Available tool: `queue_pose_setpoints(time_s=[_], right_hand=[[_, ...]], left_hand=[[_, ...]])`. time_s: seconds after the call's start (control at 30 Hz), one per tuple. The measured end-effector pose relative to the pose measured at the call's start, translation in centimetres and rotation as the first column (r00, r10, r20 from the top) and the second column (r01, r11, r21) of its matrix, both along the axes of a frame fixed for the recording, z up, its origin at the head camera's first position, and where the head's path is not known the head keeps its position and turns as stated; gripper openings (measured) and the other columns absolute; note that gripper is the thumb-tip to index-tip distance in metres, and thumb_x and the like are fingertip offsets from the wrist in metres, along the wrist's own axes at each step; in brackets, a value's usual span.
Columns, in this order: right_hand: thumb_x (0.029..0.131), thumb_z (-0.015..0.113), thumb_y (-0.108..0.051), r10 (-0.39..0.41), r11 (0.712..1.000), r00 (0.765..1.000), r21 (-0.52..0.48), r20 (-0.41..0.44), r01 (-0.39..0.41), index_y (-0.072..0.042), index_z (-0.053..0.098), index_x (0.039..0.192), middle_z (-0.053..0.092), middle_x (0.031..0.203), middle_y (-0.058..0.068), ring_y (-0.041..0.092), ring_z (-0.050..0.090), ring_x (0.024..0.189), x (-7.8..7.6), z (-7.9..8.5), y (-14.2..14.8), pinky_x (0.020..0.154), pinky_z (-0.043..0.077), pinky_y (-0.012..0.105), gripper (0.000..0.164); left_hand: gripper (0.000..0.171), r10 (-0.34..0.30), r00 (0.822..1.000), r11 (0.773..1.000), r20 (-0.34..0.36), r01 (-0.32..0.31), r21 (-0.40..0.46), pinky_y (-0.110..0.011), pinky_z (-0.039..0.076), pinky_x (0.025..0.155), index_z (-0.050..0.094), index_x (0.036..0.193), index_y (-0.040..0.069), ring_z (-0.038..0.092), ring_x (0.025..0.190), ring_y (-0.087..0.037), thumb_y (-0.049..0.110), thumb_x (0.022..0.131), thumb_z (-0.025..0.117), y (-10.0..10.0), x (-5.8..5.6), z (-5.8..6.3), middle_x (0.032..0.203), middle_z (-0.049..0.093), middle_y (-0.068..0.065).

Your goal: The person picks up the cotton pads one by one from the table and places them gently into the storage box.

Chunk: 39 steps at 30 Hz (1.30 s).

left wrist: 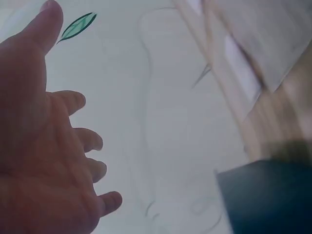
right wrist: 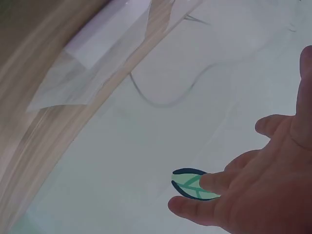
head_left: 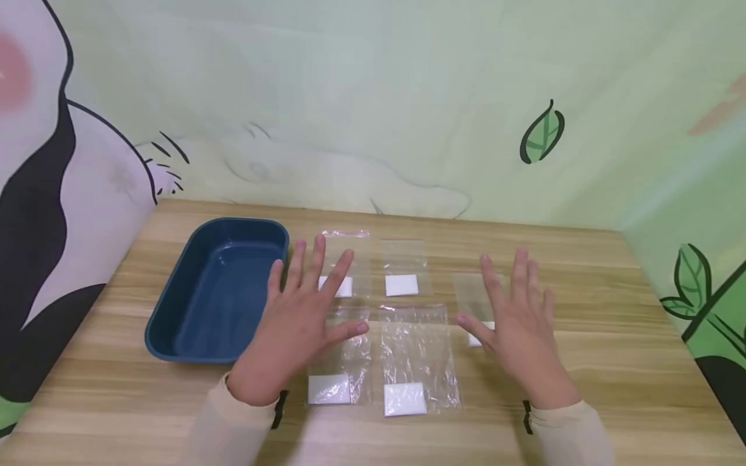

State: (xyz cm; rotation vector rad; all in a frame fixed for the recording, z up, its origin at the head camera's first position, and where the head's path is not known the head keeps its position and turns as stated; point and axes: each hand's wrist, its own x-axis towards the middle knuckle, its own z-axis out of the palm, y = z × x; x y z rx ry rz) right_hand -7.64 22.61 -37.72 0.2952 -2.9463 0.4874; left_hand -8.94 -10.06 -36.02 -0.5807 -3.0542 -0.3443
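My left hand (head_left: pixel 297 320) hovers with spread fingers over the bags at the left, holding nothing; the left wrist view shows its palm side. On the right, my right hand (head_left: pixel 519 323) is also spread, above a clear bag (head_left: pixel 466 294) whose white card it partly hides. Several clear zip bags lie on the table, each with a white rectangle inside. One bag (head_left: pixel 404 259) is at the back, a larger one (head_left: pixel 416 346) nearer the front. Beneath my left hand are a front bag (head_left: pixel 329 388) and a back bag (head_left: pixel 355 249), both partly covered.
A dark blue rectangular tray (head_left: pixel 204 353) stands on the wooden table (head_left: pixel 612 323) at the left, beside my left hand. Behind the table's far edge rises a pale green wall covering (head_left: pixel 379 97) printed with leaves and a black-and-white figure.
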Motion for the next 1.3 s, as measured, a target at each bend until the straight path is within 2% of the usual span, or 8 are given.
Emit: queue_pose_setpoints(time_s=[0.23,0.43,0.53,0.7,0.8,0.93,1.13,1.3], right_hand=[[0.101,0.058,-0.048,-0.004,0.995,0.998,-0.100,0.064,0.010,-0.016,0.014,0.164,-0.020,0.164,0.020,0.053,-0.004,0.147,0.6,0.0,1.8,0.107,0.003,0.076,0.083],[0.107,0.049,-0.040,-0.043,0.987,0.985,-0.148,0.169,0.068,-0.013,0.019,0.163,-0.005,0.163,0.030,0.061,0.010,0.142,0.6,-1.0,3.6,0.105,0.011,0.078,0.069],[0.107,0.051,-0.031,-0.072,0.984,0.975,-0.144,0.211,0.104,-0.007,0.026,0.160,0.008,0.160,0.037,0.064,0.016,0.139,0.4,-1.8,4.6,0.104,0.016,0.078,0.064],[0.103,0.059,-0.019,-0.075,0.983,0.974,-0.145,0.215,0.108,0.003,0.036,0.153,0.035,0.148,0.039,0.058,0.045,0.125,-0.1,-2.8,5.7,0.099,0.035,0.071,0.059],[0.102,0.060,-0.017,-0.056,0.983,0.971,-0.156,0.233,0.094,0.007,0.037,0.151,0.046,0.139,0.036,0.052,0.055,0.114,-0.6,-3.1,6.2,0.093,0.044,0.066,0.059],[0.101,0.061,-0.016,-0.047,0.986,0.959,-0.142,0.279,0.089,0.010,0.039,0.149,0.054,0.127,0.035,0.050,0.056,0.111,-1.3,-3.5,6.7,0.090,0.046,0.065,0.058],[0.098,0.064,-0.016,-0.062,0.992,0.940,-0.085,0.337,0.096,0.014,0.041,0.144,0.057,0.121,0.035,0.051,0.056,0.109,-2.0,-3.8,6.7,0.089,0.046,0.065,0.060],[0.096,0.066,-0.012,-0.063,0.993,0.934,-0.072,0.351,0.094,0.015,0.045,0.140,0.062,0.117,0.030,0.046,0.060,0.105,-2.8,-3.8,6.3,0.088,0.048,0.061,0.057]], left_hand=[[0.104,-0.008,1.000,0.999,0.004,0.008,0.049,-0.064,-0.005,0.115,0.001,0.164,0.029,-0.025,0.148,-0.031,0.072,0.088,0.059,-2.7,0.6,1.4,0.166,-0.018,-0.010],[0.106,0.002,1.000,0.998,-0.007,-0.001,0.067,-0.063,-0.009,0.114,0.003,0.164,0.026,-0.023,0.149,-0.031,0.069,0.088,0.062,-6.5,1.4,1.3,0.166,-0.018,-0.008],[0.107,0.018,1.000,0.997,-0.017,-0.016,0.075,-0.064,-0.009,0.114,0.004,0.164,0.024,-0.021,0.149,-0.033,0.067,0.088,0.065,-8.6,1.8,0.9,0.167,-0.015,-0.010],[0.110,0.013,1.000,0.990,-0.008,-0.012,0.142,-0.068,-0.007,0.112,0.004,0.164,0.025,-0.016,0.150,-0.040,0.060,0.086,0.073,-12.7,1.9,-0.3,0.167,-0.013,-0.011],[0.114,0.008,1.000,0.982,0.017,-0.012,0.186,-0.071,-0.007,0.110,0.003,0.164,0.026,-0.015,0.150,-0.041,0.057,0.083,0.077,-15.1,1.7,-1.3,0.167,-0.012,-0.012],[0.122,0.023,0.997,0.981,0.071,-0.036,0.190,-0.074,-0.006,0.108,0.001,0.164,0.026,-0.018,0.149,-0.041,0.058,0.078,0.080,-17.8,1.4,-2.6,0.167,-0.013,-0.017],[0.135,0.025,0.990,0.979,0.137,-0.052,0.197,-0.084,0.012,0.094,-0.001,0.164,0.022,-0.017,0.148,-0.047,0.055,0.068,0.089,-20.5,0.8,-4.3,0.165,-0.017,-0.020],[0.139,-0.015,0.981,0.950,0.193,-0.046,0.308,-0.086,0.017,0.090,-0.003,0.164,0.020,-0.018,0.147,-0.049,0.040,0.065,0.094,-21.4,0.5,-5.6,0.163,-0.021,-0.025]])
